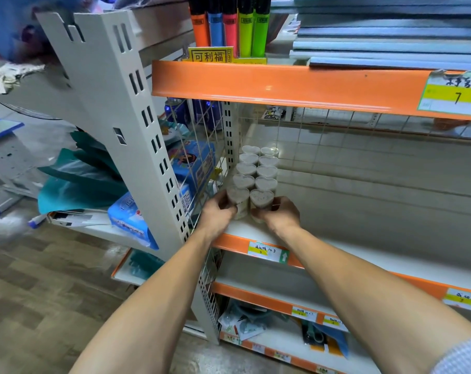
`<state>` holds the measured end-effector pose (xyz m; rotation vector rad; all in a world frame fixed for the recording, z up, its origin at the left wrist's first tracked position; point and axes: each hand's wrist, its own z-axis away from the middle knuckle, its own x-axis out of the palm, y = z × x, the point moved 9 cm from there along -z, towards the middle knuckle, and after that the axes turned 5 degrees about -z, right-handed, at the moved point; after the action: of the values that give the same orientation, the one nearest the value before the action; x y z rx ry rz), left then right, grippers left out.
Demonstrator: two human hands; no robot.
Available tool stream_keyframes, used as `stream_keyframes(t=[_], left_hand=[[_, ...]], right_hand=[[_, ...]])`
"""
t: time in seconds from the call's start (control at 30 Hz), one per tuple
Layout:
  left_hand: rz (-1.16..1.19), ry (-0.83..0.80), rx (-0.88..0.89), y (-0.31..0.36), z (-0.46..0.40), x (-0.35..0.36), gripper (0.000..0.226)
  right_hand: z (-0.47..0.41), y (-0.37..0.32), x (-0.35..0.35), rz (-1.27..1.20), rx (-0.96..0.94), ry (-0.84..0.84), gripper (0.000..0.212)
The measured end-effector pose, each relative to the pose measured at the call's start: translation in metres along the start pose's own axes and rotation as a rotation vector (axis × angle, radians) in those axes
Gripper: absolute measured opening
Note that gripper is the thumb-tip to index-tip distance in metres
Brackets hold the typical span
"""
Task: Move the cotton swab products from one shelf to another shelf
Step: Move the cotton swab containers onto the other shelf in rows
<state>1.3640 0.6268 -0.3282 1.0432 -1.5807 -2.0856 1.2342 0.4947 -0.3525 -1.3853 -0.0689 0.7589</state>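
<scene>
From my head camera I look down at a shop shelf (337, 211) with a white deck and an orange front edge. At its left end, tight against the wire mesh side panel (202, 147), stand the cotton swab boxes (256, 171): clear heart-shaped tubs with white lids, lined up in two rows that run from the front edge back toward the rear wall.

My left hand (218, 214) curls around the front tub of the left row (237, 197), fingers on its left side and thumb near its base. My right hand (279, 214) grips the front tub of the right row (261, 199) the same way, fingers wrapped around its right side. Both tubs sit at the front of the rows, close to the shelf's front edge; I cannot tell whether they rest on the deck or are lifted just off it. The two tubs stand just beside each other, with my hands on their outer sides.

A price label (266, 251) with a green arrow is stuck on the orange edge just below my right wrist. On the shelf above, at its left end, a display of bright lighters (229, 25) stands upright, and flat blue-grey stacked boards (391, 36) lie to the right of it. Lower shelves with orange edges hold a few packets near the left upright.
</scene>
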Motion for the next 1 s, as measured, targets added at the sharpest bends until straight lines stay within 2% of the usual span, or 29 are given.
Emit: stream_keyframes(t=[0.33,0.63,0.77,1.0], left_hand=[[0.021,-0.009,0.000,0.000,-0.001,0.002,0.052],[-0.063,0.001,-0.018,-0.006,-0.005,0.001,0.072],[-0.083,0.067,-0.023,0.004,-0.001,-0.007,0.060],[-0.168,0.291,-0.044,0.047,0.017,-0.018,0.039]], right_hand=[[-0.005,0.001,0.002,0.008,0.015,0.001,0.053],[0.000,0.014,-0.009,0.100,0.063,0.010,0.072],[0.005,0.023,-0.029,0.132,0.096,0.006,0.072],[0.020,0.026,-0.079,0.204,0.100,0.018,0.063]])
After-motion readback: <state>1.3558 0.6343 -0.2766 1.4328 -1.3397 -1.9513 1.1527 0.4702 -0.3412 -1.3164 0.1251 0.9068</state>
